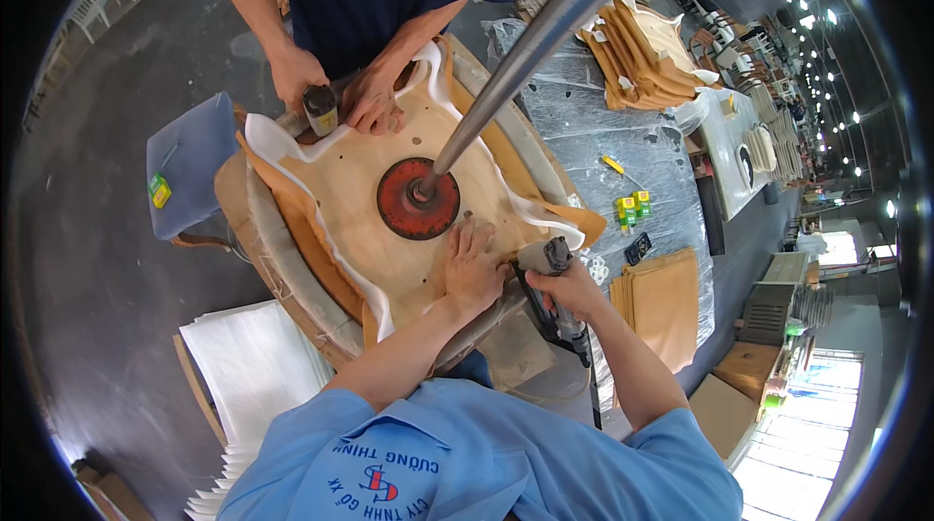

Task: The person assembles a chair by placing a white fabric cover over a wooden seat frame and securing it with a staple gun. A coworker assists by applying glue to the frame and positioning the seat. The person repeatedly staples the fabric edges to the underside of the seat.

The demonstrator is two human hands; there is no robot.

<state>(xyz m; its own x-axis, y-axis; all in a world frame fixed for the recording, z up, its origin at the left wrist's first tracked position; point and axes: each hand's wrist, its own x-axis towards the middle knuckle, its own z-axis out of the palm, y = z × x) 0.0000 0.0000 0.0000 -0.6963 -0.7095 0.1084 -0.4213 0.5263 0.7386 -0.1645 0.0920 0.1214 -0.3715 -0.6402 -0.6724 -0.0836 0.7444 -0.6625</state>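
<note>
A plywood seat panel (389,171) lies on a padded stand, with white foam (311,215) and tan covering material (302,239) around its edges. A red round disc (409,215) on a slanting metal rod (525,59) presses on its middle. My left hand (474,266) lies on the panel near its front edge, fingers stretched out. My right hand (569,289) grips a staple gun (553,273) by its handle, its nose close to the panel's near right edge. Across from me, a co-worker in dark blue holds another staple gun (320,112) at the far edge, the other hand (375,103) pressing there.
To the right, a plastic-covered table (574,112) bears a yellow-handled tool (613,165), small green-yellow boxes (628,210), and stacked tan pieces (657,302). A blue plastic-covered seat (190,161) stands left. White sheets (255,365) are stacked at the lower left.
</note>
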